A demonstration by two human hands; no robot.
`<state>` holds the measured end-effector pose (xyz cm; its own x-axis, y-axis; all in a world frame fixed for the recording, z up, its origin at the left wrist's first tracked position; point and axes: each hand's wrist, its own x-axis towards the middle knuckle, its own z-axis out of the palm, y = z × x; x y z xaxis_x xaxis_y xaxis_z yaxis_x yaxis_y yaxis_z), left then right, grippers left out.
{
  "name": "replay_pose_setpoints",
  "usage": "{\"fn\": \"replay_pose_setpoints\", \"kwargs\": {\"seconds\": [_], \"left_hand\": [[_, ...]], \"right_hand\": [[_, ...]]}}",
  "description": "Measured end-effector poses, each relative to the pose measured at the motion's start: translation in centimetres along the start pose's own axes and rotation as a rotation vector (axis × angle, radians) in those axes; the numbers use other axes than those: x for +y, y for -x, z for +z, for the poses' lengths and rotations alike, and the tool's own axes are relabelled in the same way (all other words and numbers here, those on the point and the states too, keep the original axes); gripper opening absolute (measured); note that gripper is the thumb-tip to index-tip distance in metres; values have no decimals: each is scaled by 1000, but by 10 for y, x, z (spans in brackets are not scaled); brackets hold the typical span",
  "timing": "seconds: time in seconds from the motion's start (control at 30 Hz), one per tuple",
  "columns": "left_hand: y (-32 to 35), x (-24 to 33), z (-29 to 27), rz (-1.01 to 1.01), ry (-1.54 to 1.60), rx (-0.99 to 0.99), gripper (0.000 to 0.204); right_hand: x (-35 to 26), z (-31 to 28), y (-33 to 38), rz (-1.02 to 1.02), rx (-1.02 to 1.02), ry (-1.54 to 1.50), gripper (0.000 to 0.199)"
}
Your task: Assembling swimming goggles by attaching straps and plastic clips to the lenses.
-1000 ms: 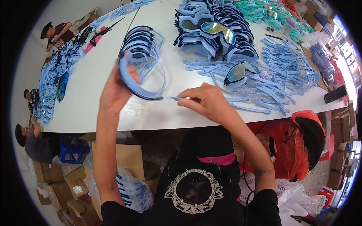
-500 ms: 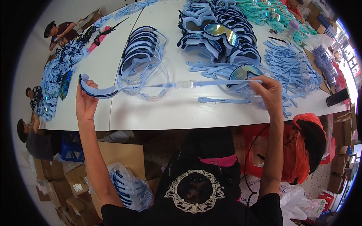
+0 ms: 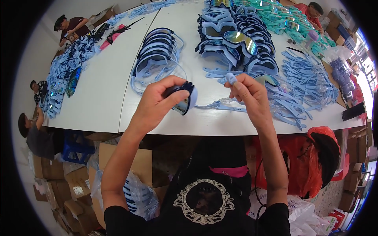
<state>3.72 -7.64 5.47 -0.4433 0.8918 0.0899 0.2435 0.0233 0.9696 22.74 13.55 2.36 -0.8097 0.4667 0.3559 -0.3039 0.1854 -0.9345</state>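
In front of me, above the near part of the white table [image 3: 157,128], my left hand [image 3: 155,102] grips light-blue swim goggles [image 3: 191,99] by their dark-rimmed lens side. Their light-blue strap [image 3: 208,106] hangs slack to the right, with a clear buckle [image 3: 223,101] along it. Between thumb and fingers, my right hand [image 3: 251,94] pinches the strap's rolled or folded end. Just beyond my left hand stands a row of similar goggles [image 3: 153,63] with straps fitted. Loose light-blue straps [image 3: 309,78] lie heaped to the right of my right hand.
Stacked blue goggles [image 3: 220,31] fill the table's far middle, with teal goggles [image 3: 289,21] behind. More goggles [image 3: 63,74] lie far left. A black cylinder [image 3: 353,111] stands near the right edge. Several people work around the table. A red bag [image 3: 305,165] and cartons [image 3: 130,157] are below.
My hands have come closer together; the strap, stretched taut between them before, now hangs slack. The goggles have moved right and turned in my left hand.
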Motion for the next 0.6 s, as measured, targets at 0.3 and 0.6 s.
{"fn": "replay_pose_setpoints", "kwargs": {"seconds": [0.3,0.6], "left_hand": [[-7,22,20,22,-251,-180,34],[-15,17,9,-17,-212,-205,23]], "right_hand": [[-14,20,6,41,-226,465,23],[-9,19,6,-442,-66,832,11]]}}
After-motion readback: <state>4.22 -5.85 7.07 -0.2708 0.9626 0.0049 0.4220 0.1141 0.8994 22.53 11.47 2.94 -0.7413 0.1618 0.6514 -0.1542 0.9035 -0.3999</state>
